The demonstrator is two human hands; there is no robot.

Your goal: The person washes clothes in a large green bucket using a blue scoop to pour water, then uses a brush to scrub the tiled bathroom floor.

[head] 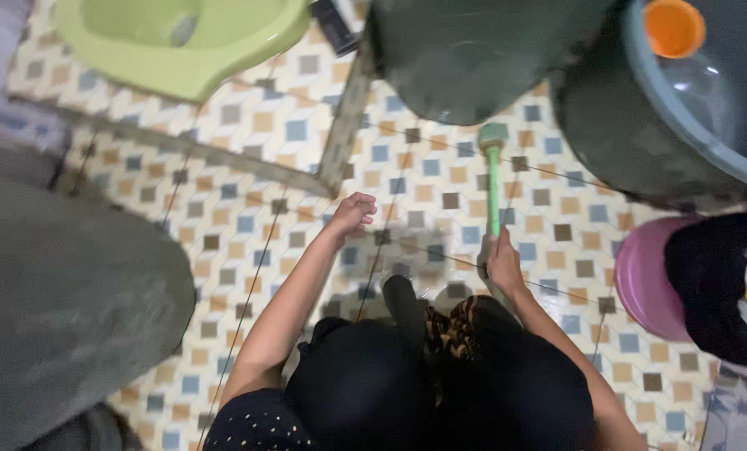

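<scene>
Two hands out: right hand fisted on green brush w/ head on tile floor; left hand loosely curled, empty.

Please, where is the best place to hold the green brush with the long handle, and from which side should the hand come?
Probably the lower end of the brush handle, where the right hand already wraps it, coming from the person's side. The handle is thin and straight, pointing away to the brush head on the tiled floor. The left hand hangs free.

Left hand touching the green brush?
Apart. Head view shows the left hand open over tiled floor, well left of the brush held by the right hand.
</scene>
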